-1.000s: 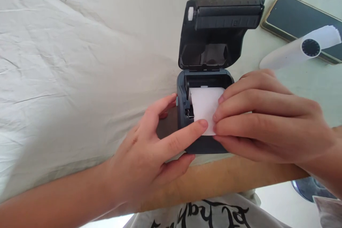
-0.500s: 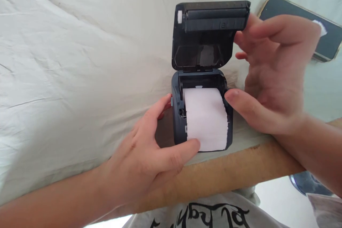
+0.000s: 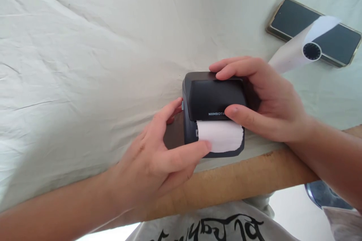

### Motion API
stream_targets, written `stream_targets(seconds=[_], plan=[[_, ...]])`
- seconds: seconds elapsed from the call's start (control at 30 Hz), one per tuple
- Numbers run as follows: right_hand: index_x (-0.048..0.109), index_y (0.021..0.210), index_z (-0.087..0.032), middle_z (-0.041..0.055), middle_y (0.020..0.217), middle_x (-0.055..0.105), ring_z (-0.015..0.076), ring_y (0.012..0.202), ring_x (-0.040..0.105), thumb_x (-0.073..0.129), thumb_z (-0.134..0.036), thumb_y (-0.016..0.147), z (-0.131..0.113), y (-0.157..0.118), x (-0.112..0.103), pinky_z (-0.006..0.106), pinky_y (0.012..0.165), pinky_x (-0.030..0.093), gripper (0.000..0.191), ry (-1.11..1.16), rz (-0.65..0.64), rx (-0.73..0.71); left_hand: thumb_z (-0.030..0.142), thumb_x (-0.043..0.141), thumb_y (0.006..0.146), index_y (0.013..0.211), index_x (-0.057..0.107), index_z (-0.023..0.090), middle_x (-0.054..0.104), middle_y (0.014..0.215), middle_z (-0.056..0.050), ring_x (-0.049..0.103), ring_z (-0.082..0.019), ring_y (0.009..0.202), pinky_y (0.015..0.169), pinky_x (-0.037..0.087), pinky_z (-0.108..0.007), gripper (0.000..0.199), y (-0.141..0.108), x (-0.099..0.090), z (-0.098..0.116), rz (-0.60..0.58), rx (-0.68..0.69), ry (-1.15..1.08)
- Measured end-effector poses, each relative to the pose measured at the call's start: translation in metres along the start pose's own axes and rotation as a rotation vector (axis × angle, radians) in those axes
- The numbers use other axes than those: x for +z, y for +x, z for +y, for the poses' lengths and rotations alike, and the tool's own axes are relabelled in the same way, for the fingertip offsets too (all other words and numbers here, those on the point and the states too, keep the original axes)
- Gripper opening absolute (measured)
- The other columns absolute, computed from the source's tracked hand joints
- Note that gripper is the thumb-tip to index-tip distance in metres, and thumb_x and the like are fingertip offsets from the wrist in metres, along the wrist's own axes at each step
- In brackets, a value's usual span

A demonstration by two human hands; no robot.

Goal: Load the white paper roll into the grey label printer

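Note:
A small dark label printer (image 3: pixel 216 96) lies on the pale cloth with its lid down. White paper (image 3: pixel 222 137) comes out from under the lid's front edge over the printer's front. My left hand (image 3: pixel 166 154) grips the printer's left side, its thumb pressing on the paper and its fingers at the side wall. My right hand (image 3: pixel 266 99) is wrapped round the right side of the lid, thumb beside the NIIMBOT lettering and fingertips on the back edge.
A phone (image 3: pixel 296 17) lies at the upper right, with a rolled white paper tube (image 3: pixel 291 52) partly over it. The wooden table edge (image 3: pixel 243 180) runs in front of the printer. Pale wrinkled cloth (image 3: pixel 98 45) spreads to the left.
The raised lid has swung down over the paper roll. My right hand has moved left and down with it, uncovering the paper tube. My left hand has stayed nearly in place.

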State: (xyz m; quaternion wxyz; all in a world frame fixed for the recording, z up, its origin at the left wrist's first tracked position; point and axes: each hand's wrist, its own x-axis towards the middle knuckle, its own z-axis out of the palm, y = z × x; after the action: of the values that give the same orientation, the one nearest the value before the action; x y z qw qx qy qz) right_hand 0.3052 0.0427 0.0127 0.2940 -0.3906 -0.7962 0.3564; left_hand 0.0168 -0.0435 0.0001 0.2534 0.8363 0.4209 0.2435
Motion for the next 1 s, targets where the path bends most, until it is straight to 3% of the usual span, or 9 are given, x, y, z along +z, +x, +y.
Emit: stream_targets(seconds=[0.1,0.2,0.27,0.33,0.47,0.57,0.77,1.0], plan=[[0.067,0.141,-0.033,0.0054,0.152,0.074,0.0283,0.143,0.072,0.078,-0.049,0.100,0.002,0.005,-0.009,0.046,0.114,0.070,0.045,0.028,-0.051,0.050,0.019,0.065,0.107,0.159,0.058,0.034,0.049,0.182,-0.017,0.069,-0.037,0.157,0.119,0.072,-0.058,0.055,0.001,0.002,-0.001,0.069,0.095,0.025],[0.061,0.153,-0.033,0.0045,0.145,0.075,0.0231,0.121,0.078,0.082,-0.053,0.100,0.003,0.012,-0.020,0.036,0.092,0.073,0.061,0.074,-0.234,0.094,0.025,0.061,0.111,0.168,0.052,0.020,0.053,0.173,-0.028,0.072,-0.041,0.152,0.115,0.074,-0.056,0.058,0.002,0.003,0.000,0.069,0.102,0.079],[0.056,0.159,-0.032,0.0044,0.139,0.076,0.0188,0.103,0.078,0.078,-0.055,0.103,0.001,0.016,-0.023,0.030,0.076,0.070,0.064,0.110,-0.344,0.148,0.026,0.059,0.112,0.168,0.052,0.018,0.054,0.171,-0.030,0.072,-0.042,0.151,0.113,0.074,-0.055,0.057,0.004,0.001,0.001,0.051,0.115,0.098],[0.053,0.160,-0.030,0.0054,0.138,0.077,0.0177,0.098,0.077,0.073,-0.055,0.106,0.000,0.017,-0.023,0.030,0.072,0.068,0.063,0.136,-0.383,0.181,0.025,0.059,0.112,0.166,0.052,0.017,0.054,0.170,-0.031,0.072,-0.042,0.151,0.112,0.074,-0.054,0.055,0.007,-0.002,0.002,0.023,0.123,0.122],[0.054,0.157,-0.025,0.0100,0.147,0.075,0.0220,0.114,0.078,0.066,-0.058,0.110,0.003,0.007,-0.013,0.040,0.093,0.072,0.058,0.042,-0.228,0.024,0.023,0.060,0.112,0.164,0.052,0.013,0.056,0.166,-0.032,0.074,-0.041,0.149,0.107,0.076,-0.049,0.054,0.009,-0.007,0.002,-0.003,0.144,0.177],[0.056,0.154,-0.025,0.0110,0.152,0.073,0.0235,0.131,0.075,0.060,-0.049,0.115,0.007,-0.002,-0.006,0.044,0.109,0.068,0.047,-0.088,-0.098,-0.116,0.025,0.061,0.111,0.164,0.053,0.014,0.057,0.166,-0.030,0.075,-0.040,0.147,0.108,0.075,-0.048,0.055,0.009,-0.005,0.001,0.016,0.146,0.157],[0.055,0.154,-0.027,0.0124,0.150,0.073,0.0277,0.129,0.075,0.054,-0.052,0.117,0.004,-0.004,-0.002,0.049,0.102,0.070,0.045,-0.143,-0.085,-0.080,0.026,0.060,0.109,0.166,0.055,0.013,0.056,0.167,-0.030,0.076,-0.040,0.143,0.106,0.075,-0.049,0.058,0.006,0.002,-0.001,0.065,0.146,0.140],[0.058,0.155,-0.030,0.0095,0.151,0.073,0.0283,0.132,0.075,0.062,-0.049,0.113,0.008,-0.006,-0.004,0.045,0.102,0.069,0.046,-0.106,-0.081,-0.095,0.019,0.063,0.106,0.165,0.053,0.015,0.056,0.167,-0.029,0.075,-0.039,0.145,0.103,0.075,-0.047,0.061,0.008,-0.005,0.001,0.005,0.140,0.125]])
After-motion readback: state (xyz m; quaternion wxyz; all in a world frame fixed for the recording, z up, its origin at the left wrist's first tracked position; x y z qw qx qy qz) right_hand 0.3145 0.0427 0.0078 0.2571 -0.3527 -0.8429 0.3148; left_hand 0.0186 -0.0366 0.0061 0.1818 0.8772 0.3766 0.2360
